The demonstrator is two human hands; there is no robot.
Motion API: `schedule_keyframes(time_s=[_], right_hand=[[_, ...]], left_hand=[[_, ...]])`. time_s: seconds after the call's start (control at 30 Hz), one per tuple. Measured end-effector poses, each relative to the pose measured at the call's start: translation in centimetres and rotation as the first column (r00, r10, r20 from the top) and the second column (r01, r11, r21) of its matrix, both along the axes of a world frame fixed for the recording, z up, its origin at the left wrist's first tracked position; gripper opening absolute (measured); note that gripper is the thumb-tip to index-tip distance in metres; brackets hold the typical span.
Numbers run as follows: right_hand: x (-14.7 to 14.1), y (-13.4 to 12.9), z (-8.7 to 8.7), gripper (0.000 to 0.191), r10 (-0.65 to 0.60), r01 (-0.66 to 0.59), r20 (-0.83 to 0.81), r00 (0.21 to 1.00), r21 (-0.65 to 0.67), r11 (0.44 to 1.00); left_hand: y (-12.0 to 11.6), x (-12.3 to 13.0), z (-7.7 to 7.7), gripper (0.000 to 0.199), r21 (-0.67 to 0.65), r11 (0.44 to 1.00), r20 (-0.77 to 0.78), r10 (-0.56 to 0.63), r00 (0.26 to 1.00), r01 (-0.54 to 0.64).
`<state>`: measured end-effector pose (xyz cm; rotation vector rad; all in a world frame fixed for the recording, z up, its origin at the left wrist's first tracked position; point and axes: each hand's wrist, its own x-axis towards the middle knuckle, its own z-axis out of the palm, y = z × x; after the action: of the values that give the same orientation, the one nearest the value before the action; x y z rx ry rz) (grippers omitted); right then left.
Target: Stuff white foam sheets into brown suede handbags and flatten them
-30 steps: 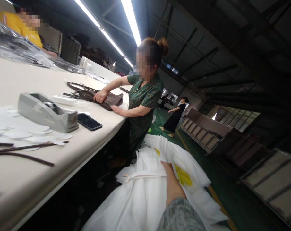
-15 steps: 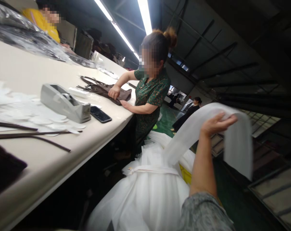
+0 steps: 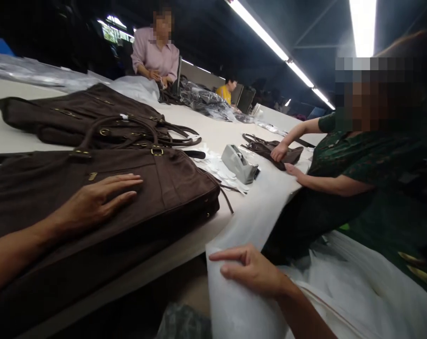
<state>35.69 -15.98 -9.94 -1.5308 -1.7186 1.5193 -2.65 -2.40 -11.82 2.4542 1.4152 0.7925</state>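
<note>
My left hand [image 3: 102,200] lies flat on the side of a dark brown handbag [image 3: 185,188], its fingers stretched out. The bag rests on the table near its front edge, with its handles standing up. My right hand [image 3: 252,273] grips a long white foam sheet [image 3: 245,310] at the table's edge. Index finger and thumb show on top of the sheet; the other fingers are hidden. Part of the sheet lies across the tabletop, and part hangs down in front.
Behind lies another brown bag [image 3: 103,106]. A grey tape dispenser [image 3: 238,162] stands among white paper pieces [image 3: 213,162]. On the right a co-worker in green handles a brown bag [image 3: 280,153]. More white foam sheets [image 3: 350,278] are bundled at lower right. Other people stand across the table [image 3: 220,134].
The view has turned left, bringing my left hand and the large bag into sight. My right hand has brought the foam sheet from raised at the right down to the table edge.
</note>
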Motion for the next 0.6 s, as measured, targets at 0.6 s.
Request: schedule_keyframes(time_s=[0.6], right_hand=[[-16.4,4.3,0.3,0.025,0.513,-0.479,-0.029,0.858,0.317,0.819]], left_hand=[[-12.4,-4.0,0.0,0.041,0.240,0.965,-0.364,0.192,0.911,-0.108]])
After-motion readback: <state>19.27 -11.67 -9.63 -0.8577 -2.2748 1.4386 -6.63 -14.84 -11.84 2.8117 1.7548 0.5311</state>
